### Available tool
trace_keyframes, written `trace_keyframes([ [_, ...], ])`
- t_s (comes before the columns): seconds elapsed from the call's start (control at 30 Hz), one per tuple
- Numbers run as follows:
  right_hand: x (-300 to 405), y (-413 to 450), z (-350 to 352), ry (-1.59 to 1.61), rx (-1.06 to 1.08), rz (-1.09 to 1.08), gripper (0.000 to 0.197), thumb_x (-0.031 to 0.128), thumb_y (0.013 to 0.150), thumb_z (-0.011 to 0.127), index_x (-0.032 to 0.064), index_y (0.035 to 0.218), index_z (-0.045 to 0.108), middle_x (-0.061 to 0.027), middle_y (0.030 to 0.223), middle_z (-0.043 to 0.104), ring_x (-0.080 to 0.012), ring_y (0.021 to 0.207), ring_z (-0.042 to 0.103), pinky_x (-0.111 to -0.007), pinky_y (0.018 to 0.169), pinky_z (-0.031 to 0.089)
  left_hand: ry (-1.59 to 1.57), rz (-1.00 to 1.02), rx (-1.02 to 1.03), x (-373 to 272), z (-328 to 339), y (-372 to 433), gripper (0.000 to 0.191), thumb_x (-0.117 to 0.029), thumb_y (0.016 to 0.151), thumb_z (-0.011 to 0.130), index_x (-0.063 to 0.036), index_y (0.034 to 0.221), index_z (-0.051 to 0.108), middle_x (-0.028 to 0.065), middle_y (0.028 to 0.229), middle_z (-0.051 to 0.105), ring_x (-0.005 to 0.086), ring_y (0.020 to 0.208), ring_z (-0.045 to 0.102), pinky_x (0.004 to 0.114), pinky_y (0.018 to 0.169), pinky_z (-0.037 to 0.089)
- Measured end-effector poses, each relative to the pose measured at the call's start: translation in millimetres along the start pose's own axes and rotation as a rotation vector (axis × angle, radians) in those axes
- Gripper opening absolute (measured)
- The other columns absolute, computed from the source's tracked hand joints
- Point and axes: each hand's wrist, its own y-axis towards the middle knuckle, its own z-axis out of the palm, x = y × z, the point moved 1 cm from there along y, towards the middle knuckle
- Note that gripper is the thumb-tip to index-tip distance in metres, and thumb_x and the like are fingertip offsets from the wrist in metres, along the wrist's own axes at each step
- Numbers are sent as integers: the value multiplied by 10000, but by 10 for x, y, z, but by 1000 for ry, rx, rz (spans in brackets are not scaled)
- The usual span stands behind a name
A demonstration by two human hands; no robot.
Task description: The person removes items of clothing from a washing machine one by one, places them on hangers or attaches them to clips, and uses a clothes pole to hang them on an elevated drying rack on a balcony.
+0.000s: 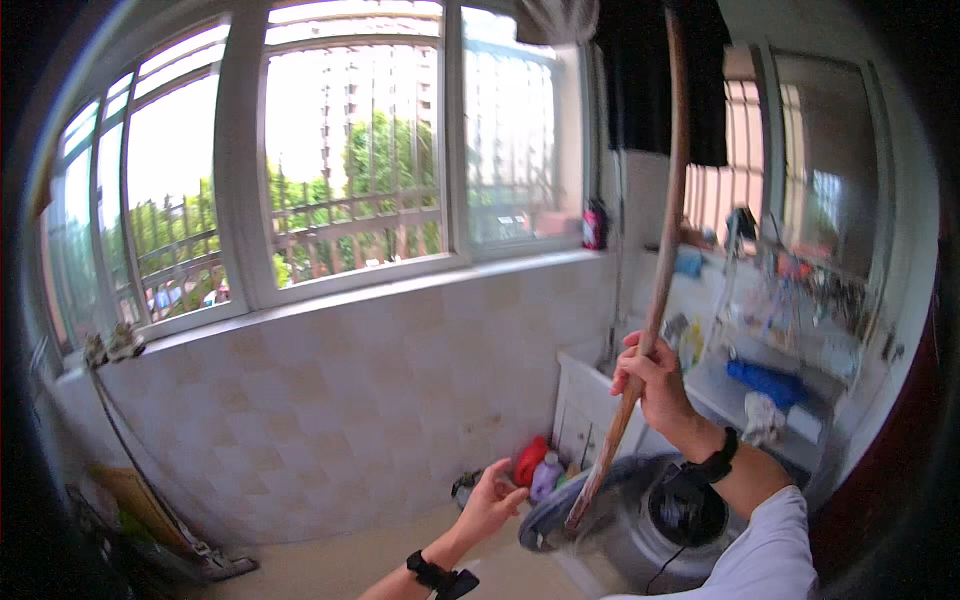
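My right hand [654, 379] is closed around a long wooden pole [670, 232], which stands nearly upright and leans slightly to the right at its top. Its lower end, smeared whitish and reddish, overlaps a large round grey basin-like object [546, 517] at lower right. I cannot tell whether the two touch. My left hand [491, 501] holds nothing, fingers apart, just left of that grey rim. Behind the rim, close to the left hand, are a red container [532, 459] and a purple bottle [548, 477]. A dark round part [686, 510] shows below my right wrist.
A cluttered white sink counter [697, 390] bearing a blue item [765, 381] stands at right. Dark cloth [637, 82] hangs behind the pole. A tiled wall [360, 397] runs under the windows. At lower left, a floor-tool head with a long tube [221, 562] rests on the floor.
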Motion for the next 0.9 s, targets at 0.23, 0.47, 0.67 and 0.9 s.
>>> trace_keyframes([
  [0.23,8,-1190,-1083,25,-282,223,95,157,857,492,66,829,487,34,499,360,-62,387,338,-210,365,298,-16,-100,150,127,519,447,509,-100,820,575,-70,1257,314,54,834,542,109,716,535,238,598,475],
  [0.47,-135,-3033,-2593,-182,-1097,104,178,236,856,508,106,741,466,52,523,330,-57,433,315,-202,398,260,98,-39,414,374,1548,987,318,-109,831,566,-37,1128,476,-1,753,539,57,689,504,204,604,439],
  [0.67,-476,-4203,-3512,-293,-1476,166,290,366,846,532,101,744,474,44,591,372,-64,545,334,-224,517,294,472,342,403,360,2767,1724,199,-156,763,597,-39,924,603,107,685,582,220,654,575,312,605,454],
  [0.9,-978,-4917,-4318,-268,-1712,232,327,392,833,541,69,825,494,13,685,436,-102,631,397,-274,666,375,635,378,376,632,4206,2602,266,-281,740,590,-56,877,629,157,857,588,324,819,565,377,736,451],
])
